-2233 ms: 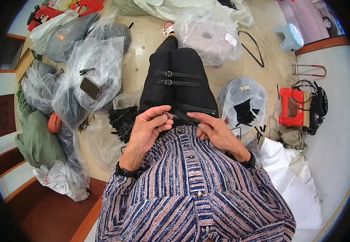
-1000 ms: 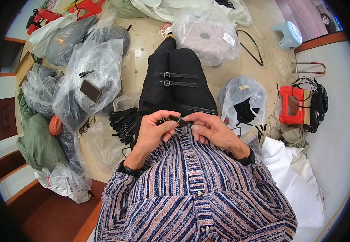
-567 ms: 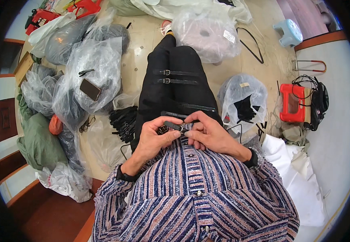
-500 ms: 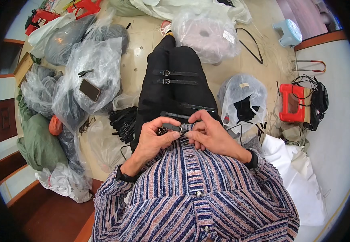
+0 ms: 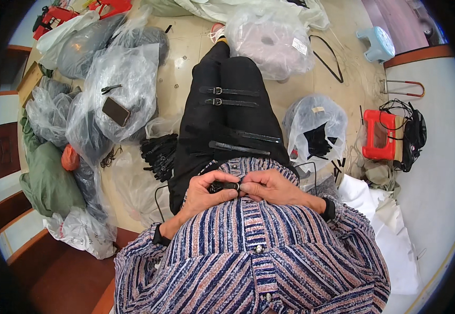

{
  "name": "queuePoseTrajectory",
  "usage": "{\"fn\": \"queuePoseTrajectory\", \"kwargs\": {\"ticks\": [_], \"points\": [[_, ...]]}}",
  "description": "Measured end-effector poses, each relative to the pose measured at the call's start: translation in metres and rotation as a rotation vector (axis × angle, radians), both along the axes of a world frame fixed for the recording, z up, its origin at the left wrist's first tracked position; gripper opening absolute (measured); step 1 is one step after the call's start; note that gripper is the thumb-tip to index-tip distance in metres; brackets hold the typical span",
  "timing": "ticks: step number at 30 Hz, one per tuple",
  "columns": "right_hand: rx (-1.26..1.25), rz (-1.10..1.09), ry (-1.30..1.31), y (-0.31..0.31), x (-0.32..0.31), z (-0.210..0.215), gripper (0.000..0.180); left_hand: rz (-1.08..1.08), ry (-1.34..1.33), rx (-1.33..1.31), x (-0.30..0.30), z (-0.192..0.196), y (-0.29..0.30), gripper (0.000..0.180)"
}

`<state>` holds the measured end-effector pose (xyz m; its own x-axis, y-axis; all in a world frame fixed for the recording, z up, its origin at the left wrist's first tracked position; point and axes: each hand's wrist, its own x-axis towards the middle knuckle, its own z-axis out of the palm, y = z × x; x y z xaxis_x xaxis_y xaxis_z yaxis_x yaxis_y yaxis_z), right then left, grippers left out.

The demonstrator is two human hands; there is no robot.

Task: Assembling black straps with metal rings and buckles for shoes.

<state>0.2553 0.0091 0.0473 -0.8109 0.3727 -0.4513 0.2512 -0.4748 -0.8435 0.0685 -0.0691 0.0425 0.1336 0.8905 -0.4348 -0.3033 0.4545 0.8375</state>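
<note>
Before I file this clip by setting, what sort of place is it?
Probably an informal workroom: buckled black straps across the lap, bulging plastic bags and a blue stool on the tiled floor.

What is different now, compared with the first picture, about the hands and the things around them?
The left hand and the right hand have moved back toward the person and come closer together, at a small black piece. The two buckled straps and the phone stay as they were.
</note>
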Motion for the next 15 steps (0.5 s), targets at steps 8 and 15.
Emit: {"fn": "queuePoseTrajectory", "kwargs": {"ticks": [8, 15], "points": [[-0.056, -0.061, 0.01, -0.0041, 0.0, -0.0062, 0.024, -0.003, 0.054, -0.022, 0.0027, 0.0001, 0.0039, 0.023], [-0.159, -0.07, 0.0, 0.0007, -0.0007, -0.0052, 0.026, -0.041, 0.115, 0.019, 0.0034, 0.0012, 0.0075, 0.023]]}}
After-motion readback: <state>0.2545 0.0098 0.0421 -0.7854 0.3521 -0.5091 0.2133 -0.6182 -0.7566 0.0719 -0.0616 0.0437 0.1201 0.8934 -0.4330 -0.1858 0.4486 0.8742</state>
